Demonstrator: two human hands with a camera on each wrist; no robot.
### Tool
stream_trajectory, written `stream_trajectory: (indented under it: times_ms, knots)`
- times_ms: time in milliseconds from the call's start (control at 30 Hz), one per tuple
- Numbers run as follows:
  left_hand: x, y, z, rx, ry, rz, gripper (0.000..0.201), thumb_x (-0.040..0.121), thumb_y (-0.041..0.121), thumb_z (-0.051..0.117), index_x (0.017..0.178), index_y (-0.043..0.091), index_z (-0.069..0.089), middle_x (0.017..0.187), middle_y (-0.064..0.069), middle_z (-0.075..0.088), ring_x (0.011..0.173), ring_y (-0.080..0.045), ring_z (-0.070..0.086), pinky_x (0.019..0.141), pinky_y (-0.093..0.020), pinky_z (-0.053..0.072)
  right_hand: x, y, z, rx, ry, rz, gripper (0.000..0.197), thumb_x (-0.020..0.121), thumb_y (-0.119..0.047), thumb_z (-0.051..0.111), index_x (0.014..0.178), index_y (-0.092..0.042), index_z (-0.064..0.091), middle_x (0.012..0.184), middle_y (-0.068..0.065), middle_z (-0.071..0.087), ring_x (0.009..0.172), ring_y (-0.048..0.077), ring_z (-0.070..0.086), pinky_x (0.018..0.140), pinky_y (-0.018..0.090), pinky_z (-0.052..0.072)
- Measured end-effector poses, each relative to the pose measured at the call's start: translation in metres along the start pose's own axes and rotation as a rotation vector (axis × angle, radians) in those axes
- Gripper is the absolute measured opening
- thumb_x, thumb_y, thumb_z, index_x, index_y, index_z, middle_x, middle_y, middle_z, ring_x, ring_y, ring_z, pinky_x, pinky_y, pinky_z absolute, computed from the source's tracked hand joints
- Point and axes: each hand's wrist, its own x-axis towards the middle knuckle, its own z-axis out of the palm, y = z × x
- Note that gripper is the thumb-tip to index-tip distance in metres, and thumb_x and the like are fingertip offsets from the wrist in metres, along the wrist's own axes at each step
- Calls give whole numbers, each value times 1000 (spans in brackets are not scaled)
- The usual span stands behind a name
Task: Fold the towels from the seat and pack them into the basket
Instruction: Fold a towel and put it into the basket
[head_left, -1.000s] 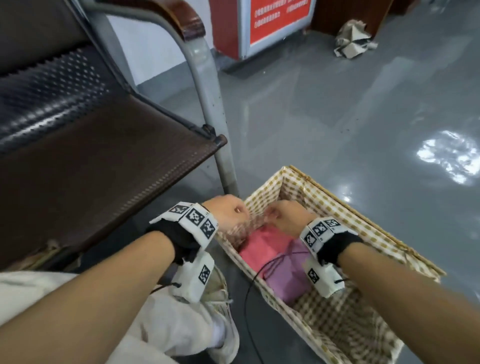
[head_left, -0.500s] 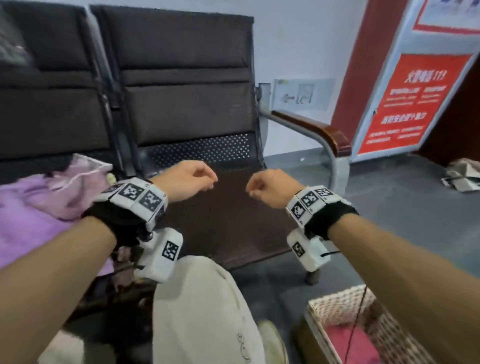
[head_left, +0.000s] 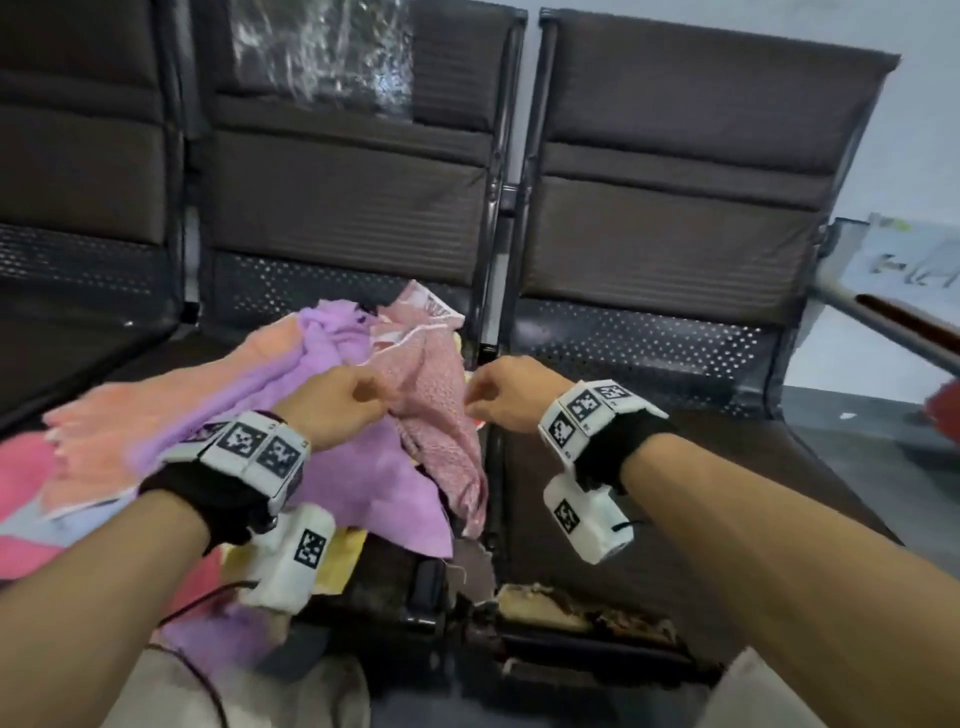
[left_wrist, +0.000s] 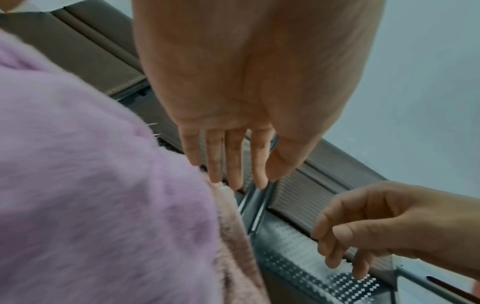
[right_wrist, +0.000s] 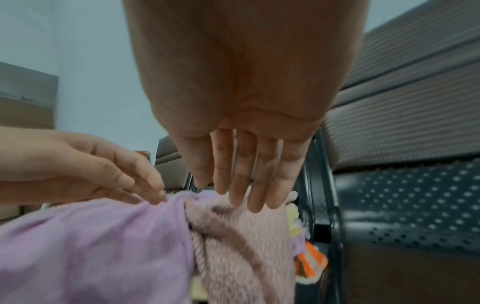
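A heap of towels lies on the middle seat (head_left: 395, 571): a purple towel (head_left: 332, 364), a dusty pink fluffy towel (head_left: 436, 410), a peach one (head_left: 156, 415) and a bright pink one (head_left: 21, 467). My left hand (head_left: 358, 395) hovers over the heap; its straight fingers (right_wrist: 145, 185) touch the purple towel (right_wrist: 91, 246) at its edge. My right hand (head_left: 498, 400) reaches in from the right, and its straight fingertips (right_wrist: 254, 203) brush the pink towel (right_wrist: 233, 246). Neither hand holds anything. The basket is out of view.
The dark brown seat on the right (head_left: 649, 493) is bare, with a torn front edge (head_left: 571, 613). A metal armrest (head_left: 909, 322) runs at the far right. A yellow cloth (head_left: 337, 556) pokes out under the heap. An orange item (right_wrist: 309, 265) lies between the seats.
The view swung from the basket on the floor up to the row of seats. Both hands left the basket empty and moved left to the towel heap.
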Motion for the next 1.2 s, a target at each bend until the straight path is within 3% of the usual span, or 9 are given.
stream_trajectory:
  times_ms: [200, 367, 533, 600, 733, 833, 900, 1000, 1200]
  knots:
    - [4, -45, 4, 169, -75, -14, 32, 87, 9, 54, 118, 12, 62, 119, -4, 64, 109, -16, 58, 91, -17, 38, 52, 1, 70, 29, -11, 82, 48, 84, -31, 66, 124, -6, 53, 118, 15, 60, 108, 31, 57, 85, 31, 46]
    - [12, -44, 7, 210, -20, -8, 38, 86, 16, 56, 124, 14, 54, 121, -8, 58, 109, -22, 56, 95, -28, 42, 60, 0, 93, 116, 66, 77, 12, 88, -23, 62, 84, -12, 64, 93, 12, 67, 93, 28, 60, 72, 29, 40]
    - [17, -20, 14, 96, 128, 120, 59, 93, 17, 52, 146, 16, 25, 145, -9, 34, 135, -25, 32, 112, -35, 26, 24, -2, 55, 426, 256, -127, 19, 92, -12, 55, 79, -25, 59, 81, -9, 64, 81, 13, 59, 77, 27, 42]
    - [21, -4, 17, 67, 165, 235, 63, 93, 11, 53, 148, 15, 23, 151, -6, 28, 140, -23, 24, 116, -34, 18, 1, 1, 34, 565, 269, -210, 23, 95, -5, 50, 80, -22, 54, 74, -4, 55, 72, 12, 50, 73, 30, 40]
    - [22, 33, 31, 38, 86, 365, 55, 85, 6, 60, 137, 11, 44, 140, -8, 45, 132, -24, 38, 112, -36, 26, -46, 14, 2, 900, 356, -223, 22, 99, -2, 40, 84, -12, 52, 75, 2, 54, 71, 11, 49, 70, 25, 40]
    - [20, 56, 46, -95, -70, 328, 21, 89, 17, 62, 108, 10, 62, 102, -8, 65, 97, -20, 59, 82, -23, 44, -73, 30, -13, 1282, 395, -129, 27, 100, -5, 38, 80, -8, 56, 68, 3, 61, 61, 12, 56, 59, 22, 49]
    - [19, 67, 56, -94, -127, 311, 14, 89, 26, 62, 91, 13, 65, 82, 1, 64, 77, -12, 57, 65, -15, 40, -86, 45, -20, 1424, 443, -66, 28, 98, -4, 40, 78, -6, 59, 65, 7, 60, 57, 16, 56, 54, 22, 49]
    - [24, 79, 70, -65, -208, 355, 24, 89, 23, 63, 111, 15, 66, 101, 9, 64, 92, -4, 55, 73, -2, 37, -100, 74, -26, 1479, 529, -43, 30, 93, -1, 43, 71, -8, 61, 63, 4, 61, 55, 14, 57, 53, 22, 48]
    - [40, 108, 103, 45, -265, 273, 9, 94, 17, 52, 97, 10, 57, 96, -9, 62, 89, -23, 57, 80, -31, 43, -116, 134, -19, 1328, 484, 80, 26, 93, -24, 56, 70, -13, 57, 68, 5, 53, 64, 16, 52, 65, 30, 41]
